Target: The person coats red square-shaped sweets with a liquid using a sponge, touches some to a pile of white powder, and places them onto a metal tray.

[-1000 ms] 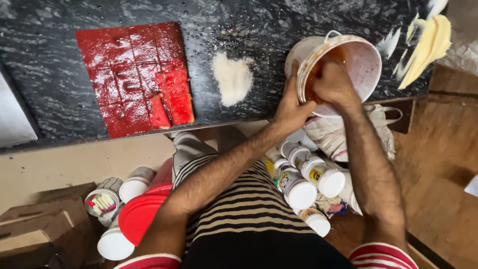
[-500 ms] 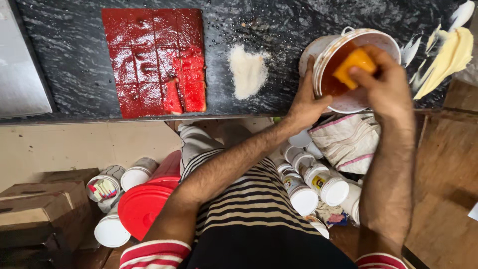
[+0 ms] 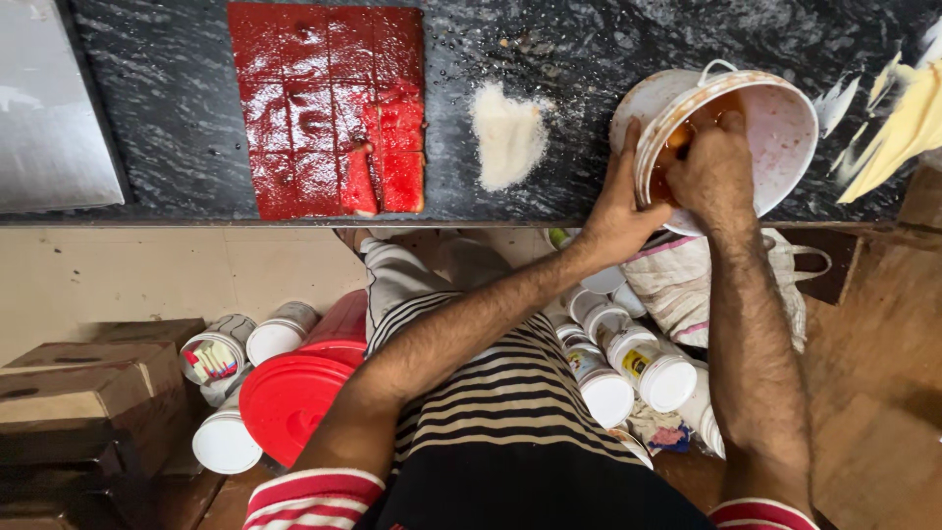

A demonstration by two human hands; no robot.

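Note:
A white bucket (image 3: pixel 785 118) with an orange-stained inside lies tilted on the black stone counter (image 3: pixel 147 79) at the right. My left hand (image 3: pixel 618 201) grips its rim from the near side. My right hand (image 3: pixel 711 167) reaches inside the bucket, fingers curled; what it holds is hidden. Left of the bucket is a small heap of white powder (image 3: pixel 507 132). Further left lies a flat red slab (image 3: pixel 324 108) scored into squares, with one strip loose at its near edge.
A grey metal sheet (image 3: pixel 54 108) sits at the counter's far left. Pale yellow strips (image 3: pixel 898 118) lie at the right edge. Below the counter stand several white-lidded jars (image 3: pixel 628 368), a red-lidded container (image 3: pixel 289 402), cardboard boxes (image 3: pixel 78 388) and a cloth bag (image 3: pixel 687 285).
Half a second ago my right hand held an orange lump above the bucket's rim. Now the hand is down inside the bucket and the lump is out of sight. The left hand stays on the rim.

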